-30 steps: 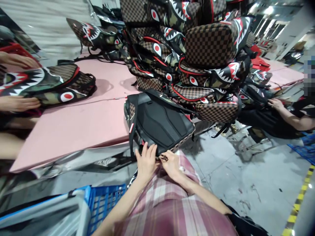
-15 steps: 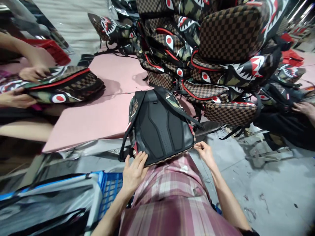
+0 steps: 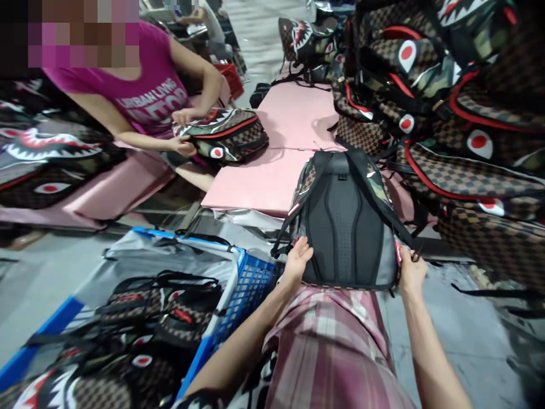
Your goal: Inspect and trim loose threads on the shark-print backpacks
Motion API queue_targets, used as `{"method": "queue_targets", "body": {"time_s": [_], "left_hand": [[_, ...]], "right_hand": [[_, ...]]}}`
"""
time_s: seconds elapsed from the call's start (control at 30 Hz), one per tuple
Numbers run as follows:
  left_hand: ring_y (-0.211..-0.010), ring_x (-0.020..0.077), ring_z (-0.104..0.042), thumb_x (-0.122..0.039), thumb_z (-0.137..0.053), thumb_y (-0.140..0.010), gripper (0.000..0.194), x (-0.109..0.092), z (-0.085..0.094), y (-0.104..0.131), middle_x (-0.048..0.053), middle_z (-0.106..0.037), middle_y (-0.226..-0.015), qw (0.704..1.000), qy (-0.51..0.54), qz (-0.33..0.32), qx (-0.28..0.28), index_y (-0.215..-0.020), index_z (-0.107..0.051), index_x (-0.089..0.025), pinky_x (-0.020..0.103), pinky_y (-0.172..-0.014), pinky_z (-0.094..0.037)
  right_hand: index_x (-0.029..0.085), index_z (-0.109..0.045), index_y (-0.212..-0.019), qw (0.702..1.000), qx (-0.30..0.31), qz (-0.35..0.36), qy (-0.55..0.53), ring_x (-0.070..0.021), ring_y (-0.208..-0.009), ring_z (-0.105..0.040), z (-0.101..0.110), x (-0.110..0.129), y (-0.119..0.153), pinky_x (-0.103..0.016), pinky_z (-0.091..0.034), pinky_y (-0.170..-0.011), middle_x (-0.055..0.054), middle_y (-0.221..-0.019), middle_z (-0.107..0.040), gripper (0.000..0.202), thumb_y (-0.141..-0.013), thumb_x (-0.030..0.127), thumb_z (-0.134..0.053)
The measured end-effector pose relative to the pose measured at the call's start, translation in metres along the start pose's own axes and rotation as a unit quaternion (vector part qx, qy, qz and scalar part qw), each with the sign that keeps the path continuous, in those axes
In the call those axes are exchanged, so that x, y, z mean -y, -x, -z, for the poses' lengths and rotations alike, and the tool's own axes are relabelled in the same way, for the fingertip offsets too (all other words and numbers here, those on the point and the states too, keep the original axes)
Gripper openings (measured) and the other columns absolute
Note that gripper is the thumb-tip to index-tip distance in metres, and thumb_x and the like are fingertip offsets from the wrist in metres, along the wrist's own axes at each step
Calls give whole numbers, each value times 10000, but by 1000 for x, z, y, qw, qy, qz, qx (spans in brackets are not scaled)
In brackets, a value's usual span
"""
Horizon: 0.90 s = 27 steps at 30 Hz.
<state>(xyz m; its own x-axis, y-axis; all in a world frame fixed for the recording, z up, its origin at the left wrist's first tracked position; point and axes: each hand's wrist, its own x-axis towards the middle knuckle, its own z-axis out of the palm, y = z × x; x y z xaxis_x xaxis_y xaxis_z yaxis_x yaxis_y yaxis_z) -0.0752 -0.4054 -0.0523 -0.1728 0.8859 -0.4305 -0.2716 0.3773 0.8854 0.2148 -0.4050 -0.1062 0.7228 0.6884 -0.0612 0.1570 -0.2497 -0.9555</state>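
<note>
A backpack (image 3: 347, 227) leans against the pink table edge, its black padded back panel and shoulder straps facing me. Its bottom edge rests by my plaid-covered lap. My left hand (image 3: 298, 261) grips the lower left side, fingers bent against the panel's edge. At the lower right side, my right hand (image 3: 412, 271) is closed on the bag's edge. Something small and dark shows by its fingers, too small to name. The patterned front of this bag is turned away, with only camouflage and checked strips visible along its sides.
Shark-face checked backpacks (image 3: 477, 165) are piled high on the right of the pink table (image 3: 255, 187). A blue crate (image 3: 255, 284) at lower left holds more bags. Across the table, a co-worker (image 3: 149, 108) handles another backpack (image 3: 238, 133). More bags (image 3: 51, 159) lie far left.
My view has swung left, bringing the co-worker and crate further in. My left hand has moved from the bottom corner up the left side; my right hand has shifted up the right side.
</note>
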Motion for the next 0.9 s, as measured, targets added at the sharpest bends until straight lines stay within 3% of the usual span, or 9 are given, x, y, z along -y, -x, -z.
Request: {"method": "queue_targets", "body": {"time_s": [0.07,0.13,0.23,0.33,0.43,0.57,0.67,0.83,0.9], "left_hand": [[-1296,201,-366,-144,-579,-722,543,-13,-17,-9,132,-351,-1429,996,82,16,-32,-1251,-459,-153,334,-1064,-300],[-1268,207,-406,-145,-589,-708,487,-19,-26,-2,121,-445,-1366,992,121,18,-8,-1188,-513,-161,345,-1044,-326],[-1118,210,-537,-148,-639,-662,434,-13,-19,31,93,-619,-1139,991,99,23,85,-1091,-577,-174,336,-959,-406],[-802,163,-621,-136,-685,-609,291,-2,-4,54,38,-658,-794,988,32,106,109,-892,-620,-157,277,-779,-476],[-599,116,-577,-211,-686,-645,149,-9,2,37,3,-587,-625,985,50,139,91,-739,-595,-139,250,-665,-473],[-828,165,-617,-269,-640,-712,289,-33,-9,-9,76,-654,-886,971,189,22,145,-966,-611,-134,285,-808,-460],[-918,200,-615,-316,-628,-724,446,-41,-10,-24,101,-639,-1027,961,205,28,181,-1135,-552,-163,323,-828,-466],[-712,177,-657,-370,-624,-747,754,-33,15,-18,69,-647,-932,949,-3,148,280,-1379,-220,-297,325,-652,-515],[-616,170,-640,-351,-636,-736,707,-29,27,-20,43,-644,-776,946,-155,118,261,-1348,-305,-227,300,-589,-510]], "right_hand": [[187,-431,-611,1000,5,-16,-25,-77,-498,-308,0,-6,-1,-216,-292,-477,79,-534,-350,340,-663,468,-614],[181,-441,-622,999,-1,-23,-35,-76,-505,-315,1,-9,-1,-215,-299,-484,76,-547,-360,324,-664,450,-617],[170,-464,-627,999,-13,-37,-39,-76,-517,-325,4,-11,-4,-217,-305,-493,69,-558,-385,324,-655,443,-634],[163,-481,-619,999,-6,-31,-7,-78,-512,-317,5,-13,-7,-220,-286,-480,67,-541,-385,335,-652,455,-641],[165,-488,-635,1000,3,-31,5,-83,-502,-320,3,-11,-4,-225,-281,-471,64,-538,-393,332,-664,464,-631],[174,-482,-650,999,-1,-25,28,-92,-501,-333,-4,-8,5,-235,-294,-479,61,-542,-395,313,-694,460,-600],[170,-495,-663,998,-11,-8,54,-100,-526,-355,-7,-8,9,-243,-308,-512,54,-560,-413,281,-709,435,-579],[151,-537,-712,995,-22,24,91,-114,-570,-382,-3,-5,5,-254,-315,-551,39,-596,-446,277,-705,426,-574],[150,-542,-692,994,2,9,109,-115,-552,-378,4,-1,2,-255,-308,-535,42,-569,-442,311,-682,456,-597]]}}
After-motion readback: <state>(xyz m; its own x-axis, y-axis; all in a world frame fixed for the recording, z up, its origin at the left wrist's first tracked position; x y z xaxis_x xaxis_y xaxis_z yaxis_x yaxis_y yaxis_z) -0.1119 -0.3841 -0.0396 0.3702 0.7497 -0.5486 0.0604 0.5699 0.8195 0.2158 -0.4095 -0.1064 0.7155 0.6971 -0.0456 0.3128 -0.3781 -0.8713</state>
